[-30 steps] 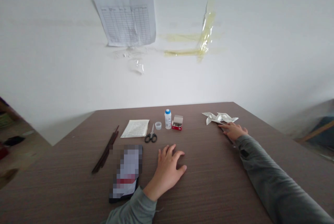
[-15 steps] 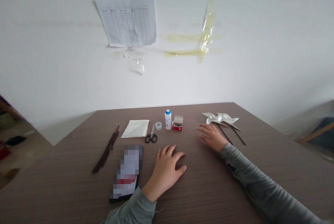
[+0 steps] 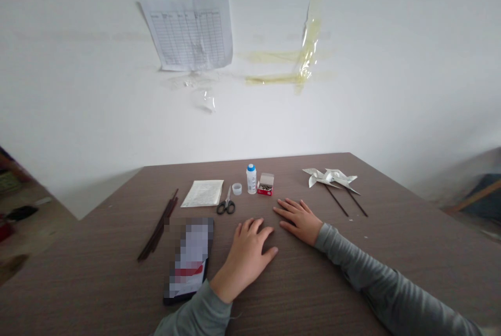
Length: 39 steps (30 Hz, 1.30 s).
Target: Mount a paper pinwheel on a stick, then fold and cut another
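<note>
left hand [image 3: 246,264] flat on the wood-grain surface [image 3: 344,278], palm down, fingers a little spread, holding nothing. right hand [image 3: 299,221] also flat, open and empty, fingers pointing left, just beside the left hand but not touching it. closest to the left hand are black-handled scissors [image 3: 226,206], lying just past its fingertips, and a phone [image 3: 190,260] just beside its wrist, screen pixelated. right hand is nearest a small open red and white box [image 3: 265,189] with small dark items inside, too small to tell. two white paper pinwheels [image 3: 331,178] on dark sticks lie to the right of that box, near the far edge, apart from the hand. also on the surface: a bundle of dark sticks [image 3: 158,226], a printed paper sheet [image 3: 202,193], a small clear cup [image 3: 237,189] and an upright white bottle [image 3: 251,178] with a blue cap. on the white wall [image 3: 391,64] behind: a ruled paper chart [image 3: 188,33] and strips of yellowed tape [image 3: 309,38].
</note>
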Each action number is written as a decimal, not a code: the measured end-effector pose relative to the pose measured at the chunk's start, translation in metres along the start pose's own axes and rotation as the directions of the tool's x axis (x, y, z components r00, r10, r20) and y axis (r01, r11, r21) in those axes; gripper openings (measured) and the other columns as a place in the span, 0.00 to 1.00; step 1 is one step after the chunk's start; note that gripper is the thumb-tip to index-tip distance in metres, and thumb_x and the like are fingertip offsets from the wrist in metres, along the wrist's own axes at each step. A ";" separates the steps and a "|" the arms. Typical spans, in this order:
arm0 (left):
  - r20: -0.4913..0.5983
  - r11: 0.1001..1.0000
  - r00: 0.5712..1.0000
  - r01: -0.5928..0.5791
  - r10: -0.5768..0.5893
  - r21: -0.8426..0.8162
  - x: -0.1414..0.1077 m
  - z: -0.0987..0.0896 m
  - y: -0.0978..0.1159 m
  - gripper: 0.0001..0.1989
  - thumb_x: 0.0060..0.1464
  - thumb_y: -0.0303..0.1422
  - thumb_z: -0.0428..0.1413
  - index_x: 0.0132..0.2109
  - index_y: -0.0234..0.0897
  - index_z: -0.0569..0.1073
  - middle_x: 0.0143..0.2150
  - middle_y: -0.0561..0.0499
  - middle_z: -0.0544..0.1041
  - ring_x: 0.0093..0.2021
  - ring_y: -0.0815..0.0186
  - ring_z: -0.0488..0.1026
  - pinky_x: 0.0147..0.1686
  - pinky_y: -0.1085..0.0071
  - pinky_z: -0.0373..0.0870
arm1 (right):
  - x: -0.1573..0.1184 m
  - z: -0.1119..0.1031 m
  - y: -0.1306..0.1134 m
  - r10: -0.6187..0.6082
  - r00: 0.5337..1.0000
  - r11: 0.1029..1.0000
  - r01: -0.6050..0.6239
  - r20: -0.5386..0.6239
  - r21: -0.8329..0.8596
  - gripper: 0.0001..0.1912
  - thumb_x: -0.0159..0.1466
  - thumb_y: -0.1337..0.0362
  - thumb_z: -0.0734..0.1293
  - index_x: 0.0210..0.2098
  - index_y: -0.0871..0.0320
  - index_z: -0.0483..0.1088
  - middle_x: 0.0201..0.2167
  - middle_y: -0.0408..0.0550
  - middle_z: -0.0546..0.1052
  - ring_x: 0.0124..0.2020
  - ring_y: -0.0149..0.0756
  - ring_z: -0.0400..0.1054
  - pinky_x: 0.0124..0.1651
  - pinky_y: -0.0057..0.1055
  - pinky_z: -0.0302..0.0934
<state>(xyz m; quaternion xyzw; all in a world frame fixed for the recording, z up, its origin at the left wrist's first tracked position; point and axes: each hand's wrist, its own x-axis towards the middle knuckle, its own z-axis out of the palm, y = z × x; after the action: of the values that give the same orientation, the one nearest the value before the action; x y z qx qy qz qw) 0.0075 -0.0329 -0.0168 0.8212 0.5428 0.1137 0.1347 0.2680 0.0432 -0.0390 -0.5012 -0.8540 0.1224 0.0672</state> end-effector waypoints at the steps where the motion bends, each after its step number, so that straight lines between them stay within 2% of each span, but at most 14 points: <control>1: -0.006 1.000 1.000 -0.014 0.014 0.006 0.000 -0.002 -0.002 0.25 0.75 0.42 0.74 0.74 0.51 0.91 0.86 0.36 0.83 0.87 0.30 0.76 0.88 0.28 0.74 | 0.000 0.000 0.000 0.002 1.000 1.000 -0.002 0.000 -0.004 0.34 0.90 0.53 0.67 0.92 0.41 0.71 0.96 0.51 0.66 0.97 0.64 0.59 0.96 0.78 0.52; 3: -0.049 0.999 0.998 -0.042 0.042 0.006 0.001 -0.009 -0.008 0.22 0.75 0.40 0.73 0.72 0.49 0.92 0.83 0.36 0.85 0.86 0.32 0.78 0.88 0.30 0.75 | -0.001 -0.001 0.000 0.003 1.000 1.000 -0.003 0.001 -0.006 0.34 0.90 0.53 0.66 0.92 0.43 0.71 0.96 0.52 0.65 0.97 0.65 0.58 0.96 0.78 0.52; 5: -0.070 0.998 0.996 -0.063 0.062 -0.022 0.003 -0.021 -0.017 0.20 0.77 0.39 0.70 0.70 0.47 0.92 0.79 0.36 0.89 0.81 0.35 0.84 0.86 0.33 0.77 | -0.001 -0.001 0.001 0.000 1.000 1.000 0.000 0.000 0.010 0.34 0.89 0.51 0.67 0.92 0.41 0.71 0.96 0.52 0.65 0.97 0.66 0.59 0.95 0.80 0.52; 7: -0.079 0.994 0.995 -0.070 0.064 -0.084 0.006 -0.038 -0.031 0.18 0.78 0.38 0.68 0.67 0.45 0.93 0.72 0.37 0.94 0.73 0.40 0.90 0.80 0.42 0.84 | -0.001 -0.001 0.003 0.000 1.000 0.999 0.000 -0.001 0.037 0.34 0.89 0.50 0.68 0.91 0.38 0.72 0.95 0.50 0.66 0.96 0.67 0.59 0.95 0.83 0.51; 10: -0.129 0.986 0.990 -0.079 0.060 -0.147 0.015 -0.068 -0.059 0.16 0.77 0.37 0.67 0.66 0.47 0.93 0.70 0.41 0.95 0.71 0.45 0.93 0.78 0.50 0.86 | 0.000 -0.002 0.004 0.004 1.000 0.998 -0.004 -0.010 0.069 0.34 0.88 0.48 0.70 0.90 0.36 0.74 0.95 0.50 0.68 0.96 0.69 0.59 0.95 0.82 0.51; 14: -0.233 0.998 0.972 0.017 -0.029 -0.055 0.029 -0.101 -0.104 0.15 0.76 0.34 0.65 0.61 0.44 0.94 0.68 0.40 0.96 0.72 0.44 0.92 0.80 0.48 0.83 | -0.001 -0.003 0.004 0.007 1.000 0.997 -0.008 0.009 0.080 0.35 0.88 0.47 0.70 0.91 0.39 0.74 0.95 0.52 0.66 0.97 0.69 0.57 0.96 0.81 0.49; 17: -0.262 0.988 0.957 0.143 -0.124 0.055 0.034 -0.115 -0.132 0.17 0.72 0.32 0.66 0.61 0.43 0.95 0.70 0.40 0.95 0.74 0.43 0.91 0.82 0.48 0.82 | -0.002 -0.003 0.004 0.002 1.000 0.997 -0.002 -0.002 0.083 0.34 0.88 0.48 0.69 0.91 0.39 0.74 0.96 0.51 0.66 0.97 0.71 0.57 0.96 0.82 0.48; 20: -0.253 0.979 0.954 0.187 -0.161 0.084 0.035 -0.121 -0.149 0.18 0.69 0.32 0.66 0.61 0.42 0.96 0.72 0.38 0.94 0.75 0.42 0.91 0.82 0.51 0.82 | -0.002 -0.002 0.004 -0.003 1.000 0.996 0.005 -0.021 0.088 0.33 0.88 0.49 0.69 0.90 0.37 0.75 0.95 0.50 0.68 0.96 0.70 0.59 0.95 0.83 0.50; 24: -0.214 0.951 0.953 0.254 -0.215 0.175 0.034 -0.122 -0.160 0.20 0.68 0.37 0.69 0.64 0.49 0.96 0.74 0.43 0.94 0.78 0.43 0.88 0.83 0.51 0.79 | -0.002 -0.002 0.004 -0.003 1.000 0.996 0.006 -0.031 0.086 0.33 0.87 0.49 0.70 0.88 0.36 0.76 0.94 0.50 0.70 0.96 0.69 0.60 0.94 0.83 0.53; 29: -0.178 0.915 0.939 0.330 -0.294 0.231 0.033 -0.120 -0.166 0.24 0.72 0.33 0.66 0.69 0.52 0.93 0.80 0.44 0.89 0.83 0.39 0.84 0.84 0.38 0.74 | -0.001 -0.004 0.002 0.013 0.999 0.997 -0.010 -0.033 0.080 0.32 0.87 0.50 0.71 0.88 0.36 0.77 0.94 0.49 0.70 0.95 0.69 0.61 0.95 0.80 0.53; 31: -0.163 0.911 0.936 0.345 -0.314 0.228 0.034 -0.120 -0.168 0.23 0.74 0.33 0.65 0.69 0.52 0.94 0.79 0.43 0.90 0.82 0.39 0.85 0.84 0.37 0.74 | 0.000 -0.005 0.002 0.009 1.000 0.998 -0.007 -0.023 0.070 0.33 0.87 0.50 0.71 0.88 0.36 0.77 0.94 0.50 0.70 0.95 0.68 0.61 0.95 0.80 0.54; 35: -0.151 0.924 0.941 0.330 -0.304 0.194 0.034 -0.121 -0.171 0.20 0.75 0.34 0.66 0.66 0.51 0.96 0.76 0.42 0.91 0.79 0.41 0.88 0.82 0.47 0.78 | 0.000 -0.005 0.002 0.000 1.000 0.998 0.000 -0.014 0.060 0.34 0.88 0.49 0.69 0.90 0.38 0.75 0.95 0.51 0.68 0.96 0.67 0.60 0.95 0.82 0.52; 39: -0.149 0.927 0.941 0.327 -0.303 0.183 0.034 -0.120 -0.174 0.21 0.75 0.33 0.64 0.66 0.51 0.96 0.76 0.45 0.91 0.79 0.45 0.89 0.80 0.55 0.80 | 0.000 -0.004 0.004 -0.004 1.000 0.996 0.006 -0.026 0.085 0.33 0.87 0.49 0.70 0.89 0.38 0.76 0.94 0.52 0.69 0.95 0.69 0.61 0.94 0.83 0.53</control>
<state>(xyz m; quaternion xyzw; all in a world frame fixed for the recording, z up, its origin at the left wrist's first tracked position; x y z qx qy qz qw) -0.1690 0.0754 0.0377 0.7246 0.6834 0.0825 0.0337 0.2722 0.0460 -0.0366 -0.4975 -0.8482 0.1518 0.0998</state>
